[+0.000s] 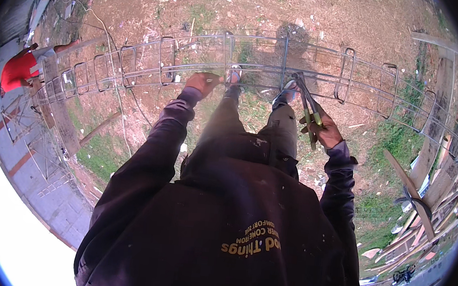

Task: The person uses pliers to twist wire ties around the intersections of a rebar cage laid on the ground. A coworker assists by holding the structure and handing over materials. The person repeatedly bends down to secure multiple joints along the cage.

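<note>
A long steel rebar cage [285, 61] of thin bars and rectangular stirrups spans the view from left to right in front of me. My left hand [205, 83] is at the cage's near bar, left of my feet, its fingers drawn together; whatever is between them is too small to make out. My right hand [325, 131] is closed round the greenish handles of long end-cutting pincers [308, 98]. The dark jaws of the pincers point away from me and reach the near bars by a stirrup, above my right foot.
At the far left a person in a red shirt [20, 73] bends near the cage's end. Wooden planks [60, 106] lie beneath that end; more boards [442, 102] lie at the right. A scrap wood pile [422, 236] is at lower right. A pale cord [118, 92] crosses the ground.
</note>
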Motion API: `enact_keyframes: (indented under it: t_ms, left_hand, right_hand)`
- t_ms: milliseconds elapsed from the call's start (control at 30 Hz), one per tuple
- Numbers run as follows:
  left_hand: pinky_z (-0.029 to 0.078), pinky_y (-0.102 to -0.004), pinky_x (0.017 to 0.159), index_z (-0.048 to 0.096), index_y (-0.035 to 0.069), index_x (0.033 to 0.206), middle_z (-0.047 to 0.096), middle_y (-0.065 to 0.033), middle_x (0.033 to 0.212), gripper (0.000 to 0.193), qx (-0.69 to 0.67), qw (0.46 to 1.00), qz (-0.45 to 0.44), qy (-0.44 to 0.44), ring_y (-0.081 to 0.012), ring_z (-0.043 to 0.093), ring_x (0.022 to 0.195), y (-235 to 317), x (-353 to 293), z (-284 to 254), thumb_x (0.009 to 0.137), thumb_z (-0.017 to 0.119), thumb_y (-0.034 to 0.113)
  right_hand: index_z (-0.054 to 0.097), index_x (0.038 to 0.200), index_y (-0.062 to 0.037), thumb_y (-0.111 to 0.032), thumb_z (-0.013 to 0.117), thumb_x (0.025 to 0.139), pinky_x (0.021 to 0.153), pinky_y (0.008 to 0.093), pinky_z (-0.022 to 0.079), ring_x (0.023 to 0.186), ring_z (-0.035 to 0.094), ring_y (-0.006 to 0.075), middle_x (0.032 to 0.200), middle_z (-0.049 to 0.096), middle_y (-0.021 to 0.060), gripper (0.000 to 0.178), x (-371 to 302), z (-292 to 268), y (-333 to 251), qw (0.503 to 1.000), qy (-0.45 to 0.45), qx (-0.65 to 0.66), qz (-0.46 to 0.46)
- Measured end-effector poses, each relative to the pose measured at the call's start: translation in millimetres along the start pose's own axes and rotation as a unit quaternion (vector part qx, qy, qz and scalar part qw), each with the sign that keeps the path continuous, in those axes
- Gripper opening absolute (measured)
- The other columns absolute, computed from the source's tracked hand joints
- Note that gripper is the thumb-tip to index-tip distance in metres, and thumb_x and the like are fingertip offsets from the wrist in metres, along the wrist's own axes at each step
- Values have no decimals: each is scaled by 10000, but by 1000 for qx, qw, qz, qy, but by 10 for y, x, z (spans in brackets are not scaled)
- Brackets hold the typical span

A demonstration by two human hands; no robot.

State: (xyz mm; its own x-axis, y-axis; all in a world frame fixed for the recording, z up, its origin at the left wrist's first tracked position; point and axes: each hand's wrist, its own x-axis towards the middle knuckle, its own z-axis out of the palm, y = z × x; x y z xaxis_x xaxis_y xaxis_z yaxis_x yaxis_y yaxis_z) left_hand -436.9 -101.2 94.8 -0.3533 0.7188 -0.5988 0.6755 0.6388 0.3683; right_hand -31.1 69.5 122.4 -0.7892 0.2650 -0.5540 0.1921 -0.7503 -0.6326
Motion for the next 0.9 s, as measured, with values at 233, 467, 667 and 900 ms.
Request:
enact_keyframes:
  t_ms: [233,467,667,900]
  left_hand:
    - [509,-355,714,734,67,855,690,-135,780,417,-123,963,158,-182,-223,657,720,-243,468,101,866,640,473]
    - [489,-425,646,688,38,752,642,-169,688,515,-107,960,221,-135,-327,631,648,-320,523,203,866,600,532]
    - [474,-455,636,637,11,688,623,-208,680,627,-68,962,213,-156,-383,615,651,-332,522,236,849,559,612]
    - [481,-480,739,648,5,749,633,-225,763,527,-66,966,218,-124,-417,619,779,-345,511,314,867,578,514]
  right_hand:
    - [301,1472,-173,-186,588,786,851,471,484,981,599,451,1083,608,304,743,735,1297,493,907,44,-418,23]
    - [305,1477,-183,-121,557,748,784,472,488,889,603,452,942,631,284,774,866,1874,575,856,101,-496,106]
    - [315,1480,-219,-98,511,779,731,462,496,822,637,392,894,645,232,738,966,2073,596,781,147,-592,134]
    - [538,1028,-106,-259,572,857,749,485,498,867,646,402,856,669,200,232,1021,2503,673,693,295,-622,214]
